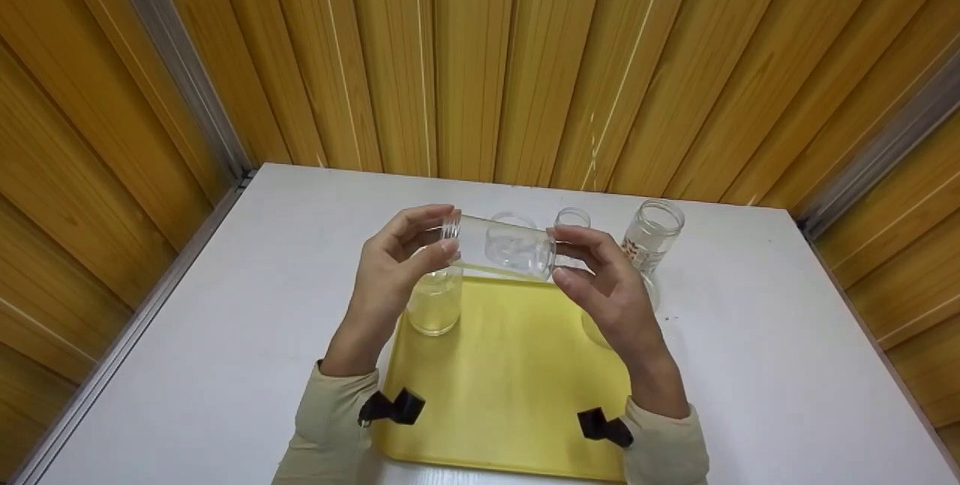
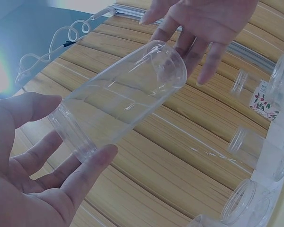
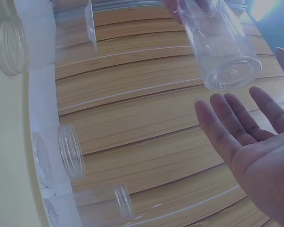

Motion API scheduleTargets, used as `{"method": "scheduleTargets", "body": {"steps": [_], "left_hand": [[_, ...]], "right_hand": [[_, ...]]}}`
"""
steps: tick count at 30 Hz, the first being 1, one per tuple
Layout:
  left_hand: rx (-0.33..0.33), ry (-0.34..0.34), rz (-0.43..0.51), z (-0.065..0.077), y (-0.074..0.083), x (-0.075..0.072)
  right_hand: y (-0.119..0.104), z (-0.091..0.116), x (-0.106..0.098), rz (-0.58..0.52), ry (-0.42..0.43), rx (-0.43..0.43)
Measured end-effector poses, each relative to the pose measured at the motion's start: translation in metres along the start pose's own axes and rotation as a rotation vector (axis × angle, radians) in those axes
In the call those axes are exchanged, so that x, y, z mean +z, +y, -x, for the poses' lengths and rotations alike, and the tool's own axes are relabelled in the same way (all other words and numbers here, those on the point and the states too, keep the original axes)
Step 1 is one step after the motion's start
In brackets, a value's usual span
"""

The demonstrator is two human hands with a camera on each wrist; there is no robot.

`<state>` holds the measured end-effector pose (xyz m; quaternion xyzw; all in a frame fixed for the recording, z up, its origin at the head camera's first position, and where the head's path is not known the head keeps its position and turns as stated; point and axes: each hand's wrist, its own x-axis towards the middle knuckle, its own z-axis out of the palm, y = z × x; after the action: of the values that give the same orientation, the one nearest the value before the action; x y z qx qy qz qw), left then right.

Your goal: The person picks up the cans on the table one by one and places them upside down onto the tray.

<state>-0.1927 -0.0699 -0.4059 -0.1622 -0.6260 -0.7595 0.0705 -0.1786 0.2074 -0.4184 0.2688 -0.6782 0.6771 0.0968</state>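
A clear, lidless jar (image 1: 502, 248) is held up on its side above the back of the yellow tray (image 1: 510, 387). My left hand (image 1: 390, 267) grips its threaded neck between thumb and fingers, as the left wrist view also shows. At the other end, my right hand (image 1: 615, 297) is beside the base, with thumb and fingers spread. In the right wrist view those fingers (image 3: 217, 123) look fairly straight, and a small gap separates them from the base. Under my left hand, another clear jar (image 1: 435, 308) stands upright on the tray's left side.
A tall clear jar with a printed label (image 1: 651, 237) stands at the back right of the white table (image 1: 225, 320). A smaller clear jar (image 1: 574, 216) is behind the held one. My right hand partly hides another jar (image 1: 595, 326). Wood-patterned panels (image 1: 472, 57) rise behind the table.
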Motion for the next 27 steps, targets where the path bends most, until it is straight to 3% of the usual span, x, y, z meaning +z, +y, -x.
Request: {"method": "scheduleTargets", "body": {"steps": [11,27], "left_hand": [[0.011,-0.006,-0.008,0.0002,0.0001,0.0006],[-0.002,-0.026,0.001,0.0012,0.0002,0.002]], "right_hand": [[0.0037,-0.0013,0.0053,-0.045,-0.002,-0.012],[0.0027,-0.0003,0.0061,-0.028,0.021,-0.01]]}}
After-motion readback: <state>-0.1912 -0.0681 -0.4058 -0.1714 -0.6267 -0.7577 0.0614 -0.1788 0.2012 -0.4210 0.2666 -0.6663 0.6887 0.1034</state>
